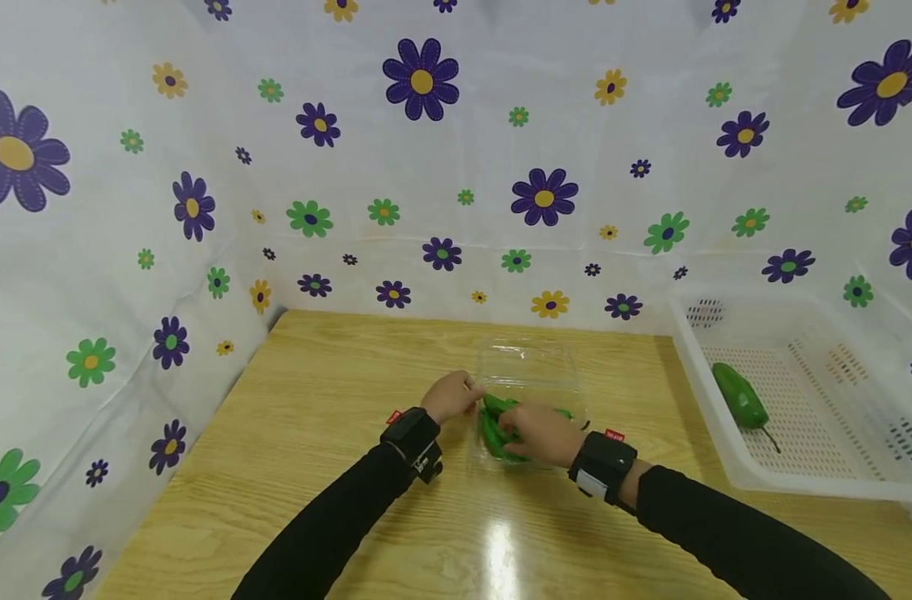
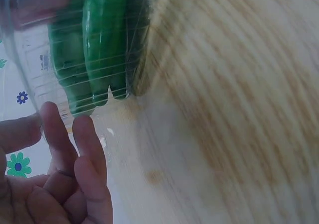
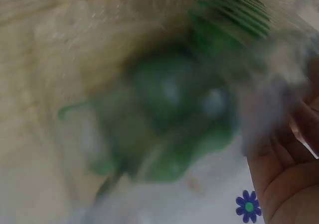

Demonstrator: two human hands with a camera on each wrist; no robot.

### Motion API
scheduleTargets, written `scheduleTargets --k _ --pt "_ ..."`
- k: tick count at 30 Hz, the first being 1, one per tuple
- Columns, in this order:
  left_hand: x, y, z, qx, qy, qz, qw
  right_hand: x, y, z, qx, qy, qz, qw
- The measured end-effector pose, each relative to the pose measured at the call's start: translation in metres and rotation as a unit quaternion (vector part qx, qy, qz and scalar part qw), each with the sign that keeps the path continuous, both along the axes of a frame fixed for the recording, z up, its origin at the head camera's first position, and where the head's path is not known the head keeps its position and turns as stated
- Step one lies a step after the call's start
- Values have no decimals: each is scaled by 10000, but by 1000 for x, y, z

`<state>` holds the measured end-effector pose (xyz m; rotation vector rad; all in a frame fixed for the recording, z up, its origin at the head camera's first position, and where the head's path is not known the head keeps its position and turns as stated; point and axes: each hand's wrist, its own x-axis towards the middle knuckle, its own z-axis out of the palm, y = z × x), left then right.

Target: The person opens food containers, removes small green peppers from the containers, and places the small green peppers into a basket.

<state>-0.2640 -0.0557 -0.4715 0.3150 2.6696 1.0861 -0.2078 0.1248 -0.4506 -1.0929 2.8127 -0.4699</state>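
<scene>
A clear plastic box stands on the table with its hinged lid raised at the back. Several long green peppers lie inside it. At its left edge, my left hand pinches the plastic rim between thumb and fingers; the left wrist view shows the peppers through the ribbed wall. My right hand reaches into the box from the right, its fingers curled on a green pepper. Through the plastic, the right wrist view shows blurred peppers and part of the right hand; the fingertips are indistinct there.
A white perforated basket sits at the table's right, with one green pepper in it. Flower-patterned white sheeting stands behind and at the left of the wooden table.
</scene>
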Motion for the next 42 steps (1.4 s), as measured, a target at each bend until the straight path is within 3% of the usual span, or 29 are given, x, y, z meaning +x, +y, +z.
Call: scheduleTargets --k 3,6,16,20,23,26,29,32,37,42 --pt "1 -1 -1 118 -21 -9 9999 -5 -7 -12 -3 -288 -220 9993" --pt "3 -1 -1 254 -44 23 9997 -8 -12 -19 -13 -310 -341 9989" --pt "0 -2 -3 553 -86 12 9984 -1 -26 -26 178 687 -765 9945" --pt "1 0 -3 612 0 -10 9981 2 -30 -26 386 815 -931 9916" --pt "6 3 -1 299 118 49 9995 4 -32 -25 409 664 -1074 9911" --pt "13 5 0 -348 343 142 9987 5 -32 -25 262 485 -1160 9917" --pt "19 9 0 -1025 774 127 9916 4 -29 -27 84 310 -1223 9920" --pt "25 10 1 -1418 1294 63 9814 2 -28 -28 -113 118 -1342 9908" --pt "34 6 3 -1462 1777 -110 9731 2 -27 -25 -177 -98 -1543 9878" --pt "38 3 2 -1374 1855 -356 9723 7 -26 -20 -96 141 -1612 9868"
